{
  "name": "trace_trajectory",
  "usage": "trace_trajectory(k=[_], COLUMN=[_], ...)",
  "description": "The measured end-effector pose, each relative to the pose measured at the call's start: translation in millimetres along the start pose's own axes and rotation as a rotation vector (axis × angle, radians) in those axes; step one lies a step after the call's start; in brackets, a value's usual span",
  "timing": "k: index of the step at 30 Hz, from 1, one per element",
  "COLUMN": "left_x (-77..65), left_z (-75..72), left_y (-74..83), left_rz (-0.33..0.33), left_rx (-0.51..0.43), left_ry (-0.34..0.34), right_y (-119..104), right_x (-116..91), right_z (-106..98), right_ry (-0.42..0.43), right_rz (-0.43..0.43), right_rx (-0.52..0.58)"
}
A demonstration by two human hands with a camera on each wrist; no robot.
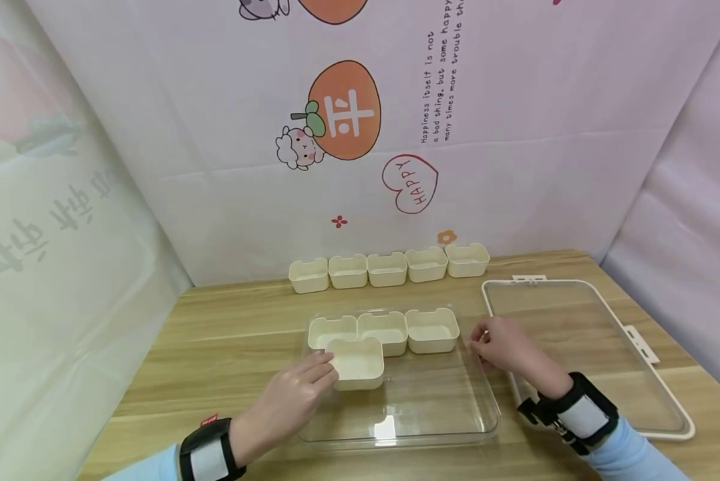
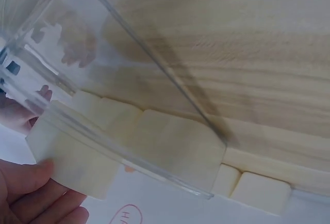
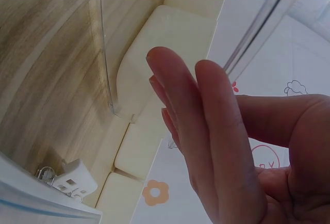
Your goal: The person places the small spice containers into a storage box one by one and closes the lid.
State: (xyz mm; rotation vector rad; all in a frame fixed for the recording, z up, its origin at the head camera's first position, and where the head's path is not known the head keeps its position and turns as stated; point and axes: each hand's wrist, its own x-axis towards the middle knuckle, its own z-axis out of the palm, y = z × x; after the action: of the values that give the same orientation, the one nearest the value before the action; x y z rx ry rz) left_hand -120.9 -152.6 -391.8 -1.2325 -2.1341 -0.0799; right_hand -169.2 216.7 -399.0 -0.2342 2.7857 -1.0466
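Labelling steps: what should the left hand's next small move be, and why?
Probably lower the held cream bin into the clear box: the left hand grips it above the box floor, and free space shows there in front of the three bins already inside.

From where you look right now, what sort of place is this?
Probably a screened tabletop work area: white printed cloth sheets rise behind and beside a brown wood-grain table, with cream rectangular plastic bins along its back.

— What does the right wrist view show?
— The right hand (image 3: 227, 136), fingers nearly straight, near a clear container's rim (image 3: 259, 27).
— Behind it?
— Cream boxes (image 3: 160, 33), wood grain (image 3: 46, 79), a printed orange flower (image 3: 155, 184); lower left, a white clip (image 3: 77, 178).
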Motion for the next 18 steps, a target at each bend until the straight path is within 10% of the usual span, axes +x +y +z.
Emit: trace_trajectory(k=[18], left_x=[-21.2], left_z=[11.6], left_y=[-6.3], left_rz=[-0.024], left_rx=[0.015], left_ry=[-0.095], right_y=[-2], right_x=[-2], right_z=[-1], right_ry=[0.004], right_rz=[-0.001], right_rx=[-0.018])
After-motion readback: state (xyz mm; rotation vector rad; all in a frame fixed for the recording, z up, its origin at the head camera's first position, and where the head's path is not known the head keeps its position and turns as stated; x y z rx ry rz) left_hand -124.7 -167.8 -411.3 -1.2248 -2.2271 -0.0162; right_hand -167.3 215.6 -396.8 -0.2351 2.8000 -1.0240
